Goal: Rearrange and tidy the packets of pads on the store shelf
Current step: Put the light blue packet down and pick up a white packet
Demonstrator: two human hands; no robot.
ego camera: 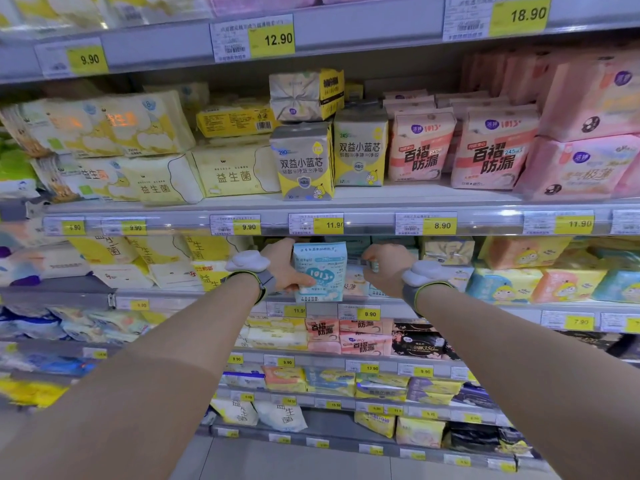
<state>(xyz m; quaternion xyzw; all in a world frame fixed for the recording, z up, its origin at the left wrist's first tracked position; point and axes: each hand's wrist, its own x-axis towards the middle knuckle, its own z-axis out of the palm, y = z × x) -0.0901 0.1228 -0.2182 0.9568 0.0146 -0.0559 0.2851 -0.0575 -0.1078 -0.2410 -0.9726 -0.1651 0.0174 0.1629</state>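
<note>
A light blue packet of pads [320, 271] stands upright at the front edge of the middle shelf [485, 306]. My left hand [285, 268] grips its left side, thumb across the front. To the right of that packet, my right hand [386, 268] reaches into the shelf, its fingers curled on a small teal packet [374, 265] that is mostly hidden. Pale pink packets [356, 282] sit low between my two hands. Both wrists wear grey bands with white pods.
Yellow packets [156, 258] fill the shelf to the left, orange and blue packets [540, 271] to the right. The shelf above holds grey-yellow packets [304, 161] and pink packets [491, 147]. Price-tag rails [440, 225] front every shelf. Lower shelves hold more packets.
</note>
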